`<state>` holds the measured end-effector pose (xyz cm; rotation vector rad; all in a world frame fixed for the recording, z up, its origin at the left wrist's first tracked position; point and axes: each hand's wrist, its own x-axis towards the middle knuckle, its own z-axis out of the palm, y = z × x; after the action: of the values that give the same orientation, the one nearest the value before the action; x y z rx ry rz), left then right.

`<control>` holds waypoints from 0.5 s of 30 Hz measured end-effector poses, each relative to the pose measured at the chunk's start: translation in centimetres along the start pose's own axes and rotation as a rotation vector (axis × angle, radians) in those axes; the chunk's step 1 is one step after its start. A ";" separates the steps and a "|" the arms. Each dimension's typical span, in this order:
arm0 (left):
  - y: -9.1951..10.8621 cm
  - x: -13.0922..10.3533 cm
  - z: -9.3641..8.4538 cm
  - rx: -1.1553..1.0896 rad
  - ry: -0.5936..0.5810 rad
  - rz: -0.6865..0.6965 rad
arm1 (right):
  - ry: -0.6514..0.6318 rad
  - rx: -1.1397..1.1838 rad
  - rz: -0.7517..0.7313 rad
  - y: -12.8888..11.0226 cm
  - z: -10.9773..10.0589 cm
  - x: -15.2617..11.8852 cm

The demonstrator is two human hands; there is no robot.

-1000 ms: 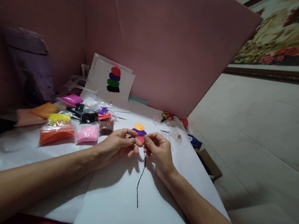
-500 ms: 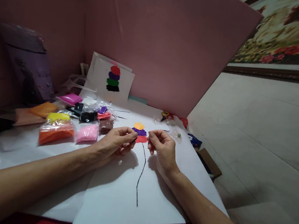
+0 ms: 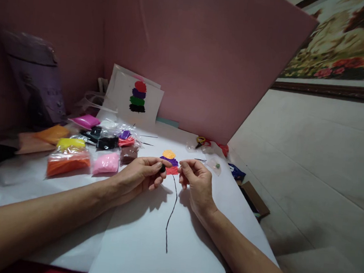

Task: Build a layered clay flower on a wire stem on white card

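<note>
Between the thumb and fingers of my left hand is a small lump of black clay. My right hand faces it a short gap away, thumb and forefinger pinched together; whatever is in that pinch is too small to make out. Both hands are held above a white sheet of paper. Behind the fingertips, the sheet bears a stack of textured clay patches: an orange patch on top, a purple patch, then a coral-red patch. From there a thin, crooked black line runs down the paper.
Bags of coloured clay lie at left, among them an orange bag and a pink bag. A card with a four-colour stack leans on the pink wall. Scissors and a small plastic bag lie at the back right.
My left hand has turned slightly and its fingers have shifted, so the black clay now shows. My right hand has barely moved and stays pinched.
</note>
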<state>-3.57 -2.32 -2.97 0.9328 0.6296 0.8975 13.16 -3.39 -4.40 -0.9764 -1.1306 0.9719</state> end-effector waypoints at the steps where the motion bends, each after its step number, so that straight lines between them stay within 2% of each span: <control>1: 0.0 0.0 0.0 0.003 0.006 0.004 | 0.001 0.005 0.011 0.0 0.0 0.0; 4: -0.1 0.2 -0.1 0.017 0.049 0.052 | 0.011 0.025 0.038 -0.1 0.0 0.1; 7: -0.3 0.4 -0.4 0.055 0.139 0.116 | 0.042 0.065 0.048 -0.2 0.0 0.2; 10: -0.3 0.5 -0.6 0.147 0.217 0.117 | 0.068 0.085 0.056 -0.4 0.0 0.3; 15: -0.2 0.4 -0.5 0.236 0.251 0.137 | 0.086 0.083 0.065 -0.3 -0.1 0.4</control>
<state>-3.64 -1.84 -3.45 1.0935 0.9095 1.0886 13.37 -3.14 -4.04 -0.9840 -0.9843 1.0118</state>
